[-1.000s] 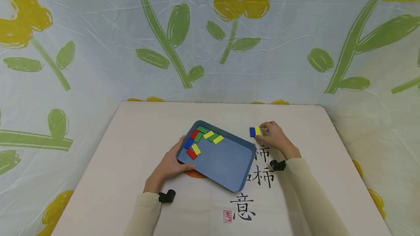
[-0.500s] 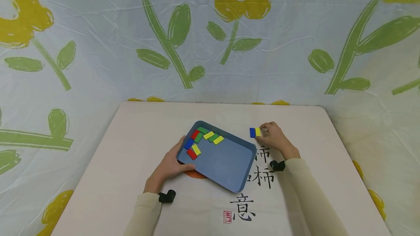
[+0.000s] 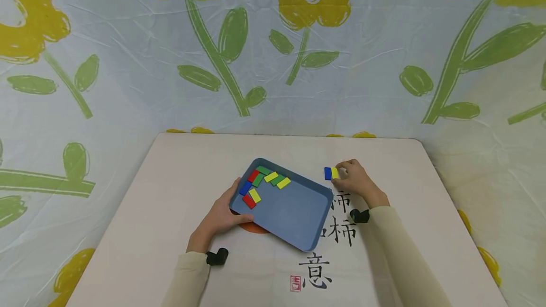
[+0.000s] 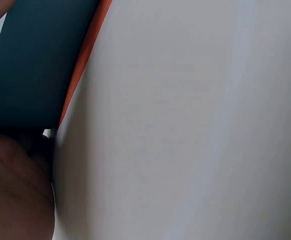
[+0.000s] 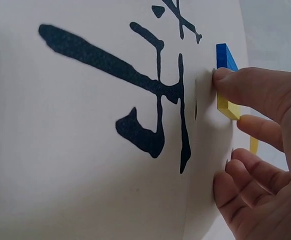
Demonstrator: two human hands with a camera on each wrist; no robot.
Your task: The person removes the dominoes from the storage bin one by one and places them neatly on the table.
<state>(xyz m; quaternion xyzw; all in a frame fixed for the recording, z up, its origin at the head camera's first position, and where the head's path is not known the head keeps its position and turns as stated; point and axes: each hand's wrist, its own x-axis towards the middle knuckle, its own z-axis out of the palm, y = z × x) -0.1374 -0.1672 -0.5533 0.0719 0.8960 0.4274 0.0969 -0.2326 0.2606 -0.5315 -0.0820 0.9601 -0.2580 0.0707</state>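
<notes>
My left hand point(image 3: 220, 211) grips the left end of a blue-grey rectangular tray point(image 3: 294, 217), its thumb along the near rim. The tray sits askew on the table. Flat red, green, blue and yellow blocks lie loose inside at its left end, among them a red block point(image 3: 249, 201). Right of the tray, my right hand point(image 3: 357, 180) pinches a yellow block point(image 3: 334, 173) between thumb and index finger. Against that block's left side lies a blue block point(image 3: 328, 174). In the right wrist view the thumb covers part of the yellow block point(image 5: 227, 109); the other fingers curl loosely below.
The pale table point(image 3: 141, 221) carries printed black characters point(image 3: 315, 271) and a red seal mark point(image 3: 295, 283). An orange printed shape point(image 3: 254, 227) shows from under the tray. A flowered cloth point(image 3: 362, 84) hangs behind and at the sides.
Almost nothing differs. Both hands, the tray and the blocks keep their places; the whole head view shifts by only a few pixels.
</notes>
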